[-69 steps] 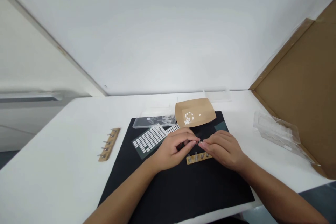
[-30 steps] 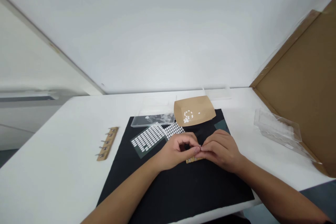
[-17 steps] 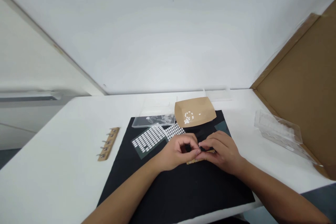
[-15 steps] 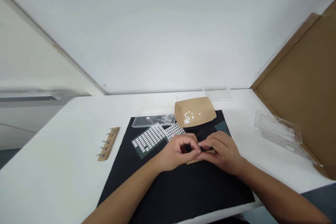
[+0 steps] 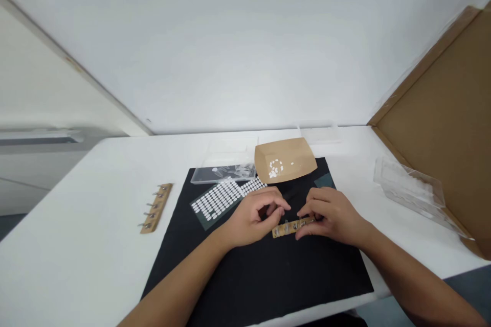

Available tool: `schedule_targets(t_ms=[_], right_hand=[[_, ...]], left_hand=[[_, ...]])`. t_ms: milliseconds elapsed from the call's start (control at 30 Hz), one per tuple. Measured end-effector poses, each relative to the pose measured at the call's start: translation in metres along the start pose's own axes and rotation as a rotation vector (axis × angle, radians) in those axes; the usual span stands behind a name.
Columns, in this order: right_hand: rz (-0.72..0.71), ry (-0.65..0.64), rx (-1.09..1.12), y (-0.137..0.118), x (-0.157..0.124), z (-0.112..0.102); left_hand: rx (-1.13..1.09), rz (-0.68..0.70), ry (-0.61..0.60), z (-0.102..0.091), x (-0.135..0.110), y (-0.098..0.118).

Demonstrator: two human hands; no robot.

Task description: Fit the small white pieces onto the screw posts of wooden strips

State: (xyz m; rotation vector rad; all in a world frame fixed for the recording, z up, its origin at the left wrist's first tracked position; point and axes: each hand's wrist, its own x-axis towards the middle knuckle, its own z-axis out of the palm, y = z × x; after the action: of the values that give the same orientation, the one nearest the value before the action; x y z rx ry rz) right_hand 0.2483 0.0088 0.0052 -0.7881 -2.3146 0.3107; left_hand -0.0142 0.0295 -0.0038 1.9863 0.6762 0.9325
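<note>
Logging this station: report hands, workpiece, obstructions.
Left hand curled, contents unclear. Right hand open, straddling a metal-fitted tan wood-like strip. Strip on black rectangular mat, one end partly hidden by that hand.

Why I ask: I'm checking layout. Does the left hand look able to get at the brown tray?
Probably yes: the brown tray lies just beyond the left hand, with nothing seen standing between them.

I view a white table (image 5: 84, 255) carrying: a black rectangular mat (image 5: 284, 276) beneath the fingers (image 5: 270, 195); a tan strip (image 5: 160, 205) with metal fittings (image 5: 148, 225), left of them; a clear plastic case (image 5: 408, 184), right.
</note>
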Motion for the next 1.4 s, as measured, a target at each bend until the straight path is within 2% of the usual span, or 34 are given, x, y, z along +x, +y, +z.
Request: schedule_targets(t_ms=[133, 333, 800, 1233, 1400], right_hand=[[0.018, -0.115, -0.043, 0.001, -0.002, 0.003], [0.001, -0.141, -0.137, 0.002, -0.003, 0.008], [-0.019, -0.155, -0.097, 0.005, -0.004, 0.012], [-0.01, -0.181, -0.115, 0.006, -0.005, 0.014], [-0.017, -0.187, -0.126, 0.006, -0.005, 0.014]], left_hand=[[0.104, 0.115, -0.004, -0.001, -0.001, 0.0], [0.221, 0.222, -0.049, 0.002, 0.001, 0.009], [0.305, 0.225, -0.16, 0.004, 0.001, 0.01], [0.282, 0.236, -0.186, 0.005, 0.001, 0.006], [0.384, 0.27, -0.224, 0.005, -0.001, 0.006]])
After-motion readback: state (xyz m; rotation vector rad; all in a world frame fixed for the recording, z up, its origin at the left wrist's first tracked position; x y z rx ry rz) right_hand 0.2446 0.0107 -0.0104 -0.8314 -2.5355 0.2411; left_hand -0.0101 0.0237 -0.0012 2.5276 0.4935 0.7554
